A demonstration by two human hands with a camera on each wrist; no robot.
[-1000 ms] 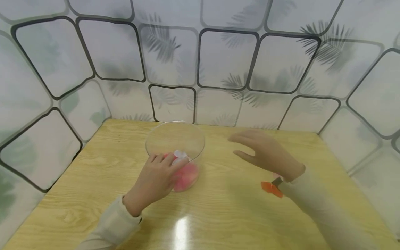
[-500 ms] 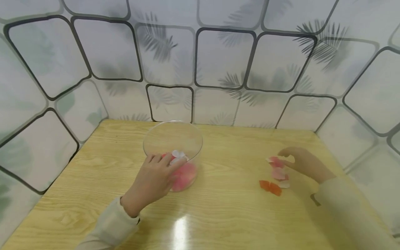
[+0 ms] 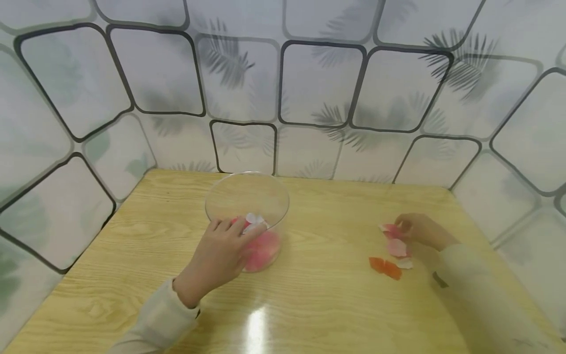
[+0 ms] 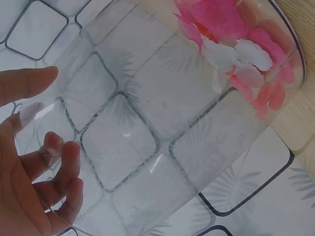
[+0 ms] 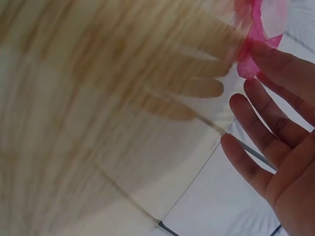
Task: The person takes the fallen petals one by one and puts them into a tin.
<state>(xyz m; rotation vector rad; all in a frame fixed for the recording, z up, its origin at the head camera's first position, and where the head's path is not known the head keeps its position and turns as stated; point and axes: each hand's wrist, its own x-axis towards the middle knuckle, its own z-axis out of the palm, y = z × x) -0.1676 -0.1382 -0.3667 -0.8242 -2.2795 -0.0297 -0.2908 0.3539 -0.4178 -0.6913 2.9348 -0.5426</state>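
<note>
A clear, round container (image 3: 248, 196) stands on the table at left of centre in the head view. Pink petals (image 3: 264, 250) and white petals (image 4: 238, 56) lie at its bottom. My left hand (image 3: 218, 258) grips the near rim, with the thumb on one side of the wall and the curled fingers on the other. Over at the right, my right hand (image 3: 424, 230) pinches a pink petal (image 5: 247, 59) between thumb and index finger, low at the table. Its other fingers (image 5: 268, 128) are loosely bent. The held petal's far part is cut off in the right wrist view.
Close to my right hand lie a pale pink petal (image 3: 397, 248), a white petal (image 3: 405, 264) and orange petals (image 3: 385, 268). The wooden table (image 3: 318, 305) meets a patterned wall covering (image 3: 318, 83) at the back and both sides.
My right hand has moved from near the container to the petals at the right, and its fingers have closed on a pink one. The left hand keeps its grip.
</note>
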